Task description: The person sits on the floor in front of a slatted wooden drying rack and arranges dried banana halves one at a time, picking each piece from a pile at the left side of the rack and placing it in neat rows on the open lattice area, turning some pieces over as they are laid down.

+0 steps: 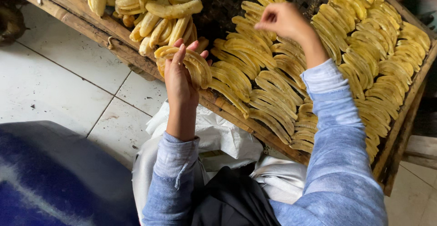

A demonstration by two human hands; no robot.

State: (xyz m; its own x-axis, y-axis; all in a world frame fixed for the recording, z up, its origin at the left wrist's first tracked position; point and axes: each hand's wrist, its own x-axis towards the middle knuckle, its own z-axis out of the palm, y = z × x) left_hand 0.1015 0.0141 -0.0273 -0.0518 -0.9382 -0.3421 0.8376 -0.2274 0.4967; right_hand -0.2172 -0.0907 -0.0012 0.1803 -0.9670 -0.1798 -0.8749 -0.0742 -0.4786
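Left hand (178, 78) cups a stack of banana slices (193, 64), fingers loose; right hand (284, 20) pinched nearly closed above slice rows (364, 57) on the rack (400, 130)

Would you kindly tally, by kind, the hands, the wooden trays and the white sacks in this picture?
Hands: 2, left hand holding a stack of banana slices, right hand above the laid slices
Wooden trays: 1
White sacks: 1
Total: 4
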